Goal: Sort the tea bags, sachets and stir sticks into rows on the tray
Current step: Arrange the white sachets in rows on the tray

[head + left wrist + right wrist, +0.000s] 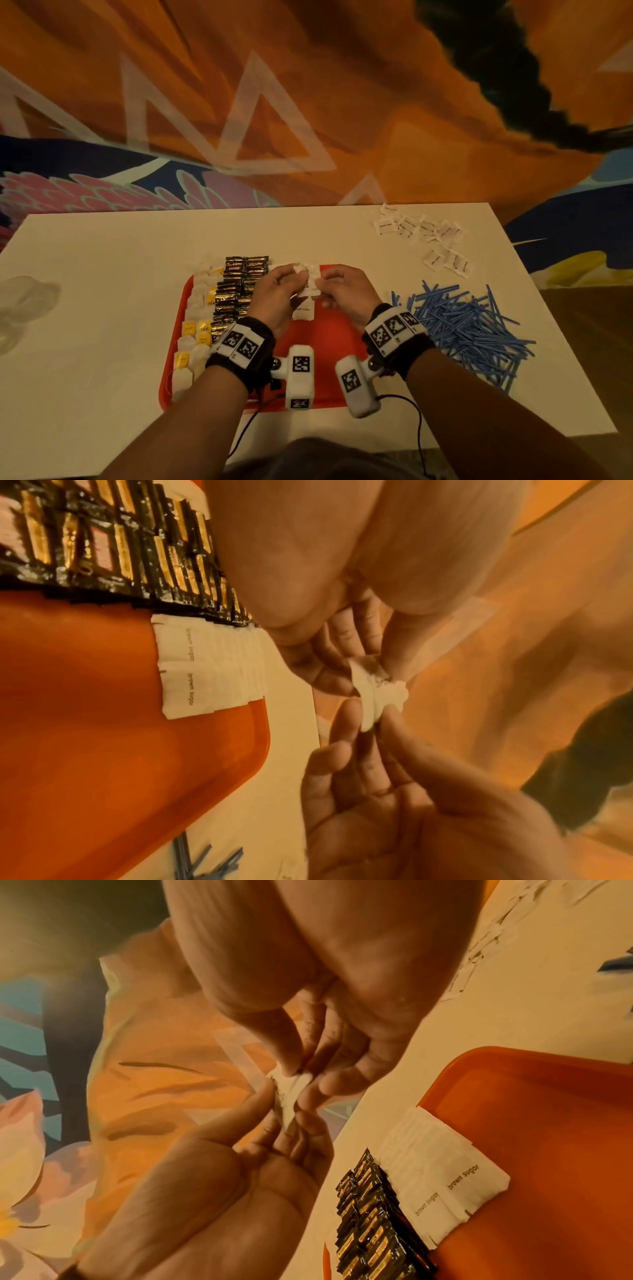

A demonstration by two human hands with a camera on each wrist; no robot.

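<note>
Over the back of the red tray (329,346) both hands pinch a small bunch of white sugar sachets (310,279). My left hand (295,278) holds its left side, my right hand (322,285) the right side. In the left wrist view the left hand (371,666) and right hand (369,715) meet on the sachets (380,693). On the tray lie a column of tea bags (195,329), rows of black sachets (239,284) and overlapped "brown sugar" sachets (438,1172). Blue stir sticks (469,325) are heaped right of the tray.
Several loose white sachets (421,233) lie scattered at the table's back right corner. A clear plastic object (24,301) sits at the far left edge. The right half of the tray shows bare red. Black cables (419,431) trail off the table's front edge.
</note>
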